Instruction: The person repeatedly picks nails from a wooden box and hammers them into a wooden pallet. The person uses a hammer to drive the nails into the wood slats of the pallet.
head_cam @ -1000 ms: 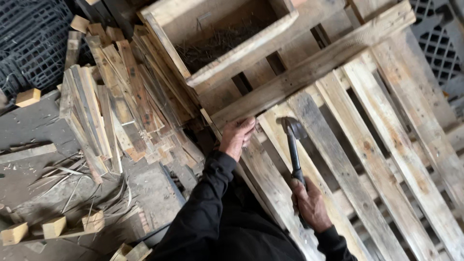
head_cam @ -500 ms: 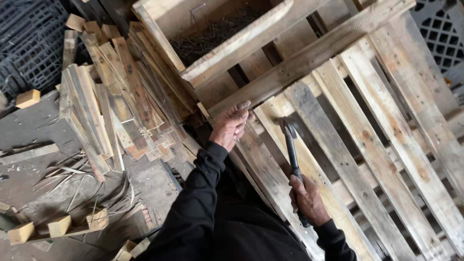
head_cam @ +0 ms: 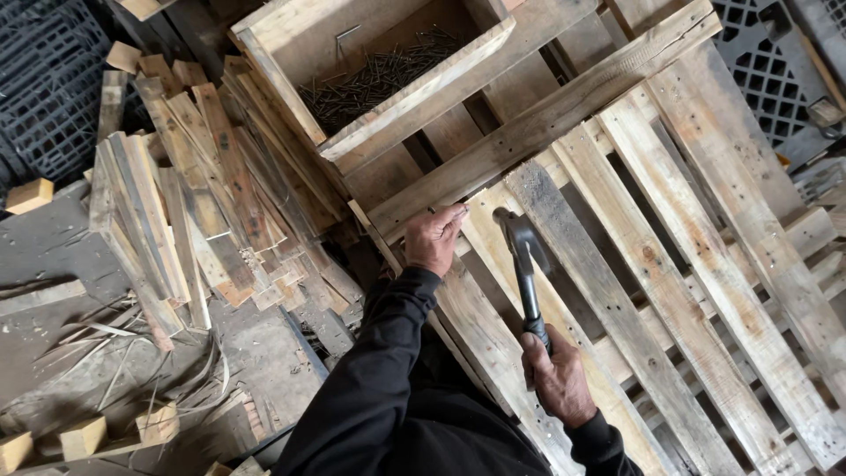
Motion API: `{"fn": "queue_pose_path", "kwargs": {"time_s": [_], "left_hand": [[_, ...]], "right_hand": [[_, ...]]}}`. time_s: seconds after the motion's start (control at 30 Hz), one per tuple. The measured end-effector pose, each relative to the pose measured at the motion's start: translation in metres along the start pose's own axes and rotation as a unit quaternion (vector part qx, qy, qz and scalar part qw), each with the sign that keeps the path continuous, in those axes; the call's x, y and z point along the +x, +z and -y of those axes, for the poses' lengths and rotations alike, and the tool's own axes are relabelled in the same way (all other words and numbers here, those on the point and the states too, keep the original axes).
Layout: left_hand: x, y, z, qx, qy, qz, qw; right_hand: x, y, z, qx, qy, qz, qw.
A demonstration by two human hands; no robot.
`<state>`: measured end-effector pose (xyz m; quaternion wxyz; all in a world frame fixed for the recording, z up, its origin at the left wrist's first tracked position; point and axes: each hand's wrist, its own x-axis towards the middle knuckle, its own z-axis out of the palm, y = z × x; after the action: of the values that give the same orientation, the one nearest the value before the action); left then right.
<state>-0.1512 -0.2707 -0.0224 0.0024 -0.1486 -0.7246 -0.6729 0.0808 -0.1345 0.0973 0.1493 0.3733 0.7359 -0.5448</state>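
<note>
My right hand (head_cam: 557, 381) fingers wrapped tight round hammer (head_cam: 526, 264) handle, head over pallet (head_cam: 670, 264) slat. Left hand (head_cam: 434, 238) fingers curled, pinching something small at slat edge; can't tell what. Nail box (head_cam: 370, 79) beyond.

Long black sleeves cover both arms to the wrists.
</note>
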Motion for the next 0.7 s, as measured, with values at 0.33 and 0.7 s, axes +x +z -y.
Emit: {"fn": "queue_pose_path", "kwargs": {"time_s": [0.33,0.7], "left_hand": [[0.007,-0.013,-0.007,0.094,0.022,0.036,0.995],[0.058,-0.006,-0.012,0.117,-0.165,-0.281,0.938]], "right_hand": [[0.003,0.007,0.047,-0.012,0.010,0.037,0.999],[0.032,0.004,0.044,-0.179,-0.027,0.055,0.982]]}}
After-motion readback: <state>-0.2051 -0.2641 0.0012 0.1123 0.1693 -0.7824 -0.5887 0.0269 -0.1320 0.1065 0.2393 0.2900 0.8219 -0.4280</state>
